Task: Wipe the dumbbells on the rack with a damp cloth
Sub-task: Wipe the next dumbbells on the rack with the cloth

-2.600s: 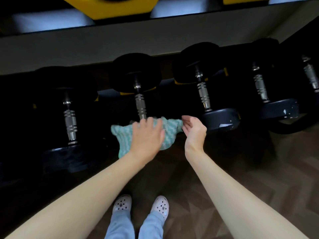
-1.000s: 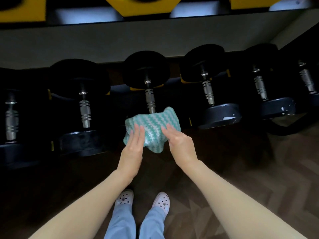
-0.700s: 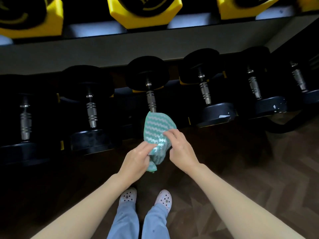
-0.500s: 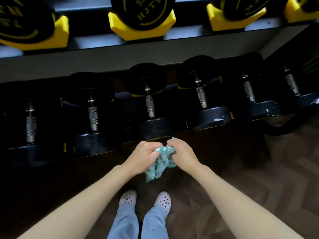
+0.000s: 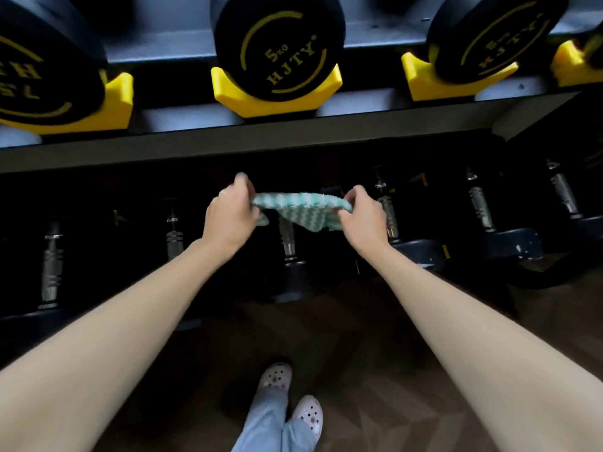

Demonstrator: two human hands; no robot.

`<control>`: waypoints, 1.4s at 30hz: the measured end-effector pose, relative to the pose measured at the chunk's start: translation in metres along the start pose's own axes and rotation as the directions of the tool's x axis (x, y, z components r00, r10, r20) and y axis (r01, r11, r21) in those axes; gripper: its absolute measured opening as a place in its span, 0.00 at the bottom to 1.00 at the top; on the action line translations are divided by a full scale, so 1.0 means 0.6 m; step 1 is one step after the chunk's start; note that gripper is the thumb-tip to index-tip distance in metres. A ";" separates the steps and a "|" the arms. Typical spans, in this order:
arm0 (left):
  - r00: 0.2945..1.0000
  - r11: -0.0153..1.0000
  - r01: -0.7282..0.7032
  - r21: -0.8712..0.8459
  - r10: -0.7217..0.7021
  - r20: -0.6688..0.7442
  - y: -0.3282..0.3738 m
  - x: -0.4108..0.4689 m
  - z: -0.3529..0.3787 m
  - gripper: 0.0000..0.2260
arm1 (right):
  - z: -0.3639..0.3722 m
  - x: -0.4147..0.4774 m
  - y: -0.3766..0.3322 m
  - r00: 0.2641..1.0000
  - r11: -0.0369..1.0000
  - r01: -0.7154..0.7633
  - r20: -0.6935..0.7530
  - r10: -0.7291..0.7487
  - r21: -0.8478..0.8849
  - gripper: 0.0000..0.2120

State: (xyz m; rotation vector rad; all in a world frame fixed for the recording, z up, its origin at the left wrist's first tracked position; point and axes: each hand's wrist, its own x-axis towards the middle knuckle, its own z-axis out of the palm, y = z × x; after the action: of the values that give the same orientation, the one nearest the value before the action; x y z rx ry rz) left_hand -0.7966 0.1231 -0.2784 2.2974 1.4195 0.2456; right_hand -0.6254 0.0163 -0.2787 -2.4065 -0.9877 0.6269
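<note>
Dark herringbone wood floor [image 5: 408, 370] runs under a two-tier dumbbell rack [image 5: 538, 115], and its flat grey rail [image 5: 293, 138] crosses my view from side to side. On the upper tier I see round black rubber heads seated in angular yellow cradles [image 5: 277, 104]; the middle one, a 5 kg dumbbell [image 5: 277, 44], carries yellow "5KG HJTY" lettering inside a curved line. Beneath the rail, in deep shadow, the lower dumbbells [image 5: 515, 246] lie in a row with ringed chrome handles pointing towards me. The cloth [image 5: 297, 207], a soft teal-and-white zigzag weave, is stretched in the air between both hands, just below the rail and in front of the lower row, its lower edge sagging in a loose fold. The left hand [image 5: 228, 216] pinches the cloth's left corner, fingers and thumb curled tight on it; the right hand [image 5: 365, 216] grips the right corner the same way. White perforated clogs [image 5: 277, 378] and pale blue trousers [image 5: 261, 425] show at the bottom.
</note>
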 end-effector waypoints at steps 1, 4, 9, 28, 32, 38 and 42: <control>0.999 0.999 0.052 0.016 -0.052 -0.008 0.000 0.017 0.012 0.11 | 0.011 0.022 -0.009 1.000 1.000 0.007 -0.006 -0.007 0.008 0.05; 0.957 0.961 0.277 -0.020 -0.274 0.098 -0.016 0.065 0.065 0.13 | 0.070 0.088 -0.012 0.994 0.990 -0.031 0.104 0.017 0.137 0.12; 0.836 0.818 0.513 -0.261 -0.408 0.367 -0.028 0.104 0.137 0.14 | 0.171 0.135 0.022 0.962 0.937 -0.179 0.251 0.103 0.299 0.12; 0.680 0.872 0.458 -0.173 -0.218 0.700 -0.062 0.022 0.193 0.09 | 0.171 0.077 0.031 0.759 0.986 -0.052 0.636 0.144 -0.160 0.13; 0.649 0.901 0.414 -0.131 -0.191 0.736 -0.059 0.013 0.163 0.10 | 0.147 0.066 0.017 0.755 0.983 -0.084 0.633 0.172 -0.166 0.15; 0.635 0.946 0.294 -0.139 -0.085 0.768 -0.039 0.004 0.118 0.11 | 0.114 0.035 -0.007 0.753 0.979 -0.040 0.638 0.160 -0.199 0.15; 0.636 0.969 0.226 -0.104 -0.065 0.769 -0.035 -0.006 0.086 0.11 | 0.095 0.022 -0.023 0.739 0.985 -0.011 0.662 0.126 -0.175 0.11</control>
State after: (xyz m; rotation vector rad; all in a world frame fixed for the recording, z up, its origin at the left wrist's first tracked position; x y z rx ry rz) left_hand -0.7964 0.1147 -0.3340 1.7460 1.0412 -0.5717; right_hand -0.6564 0.0482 -0.3189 -2.3856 -1.2597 1.5821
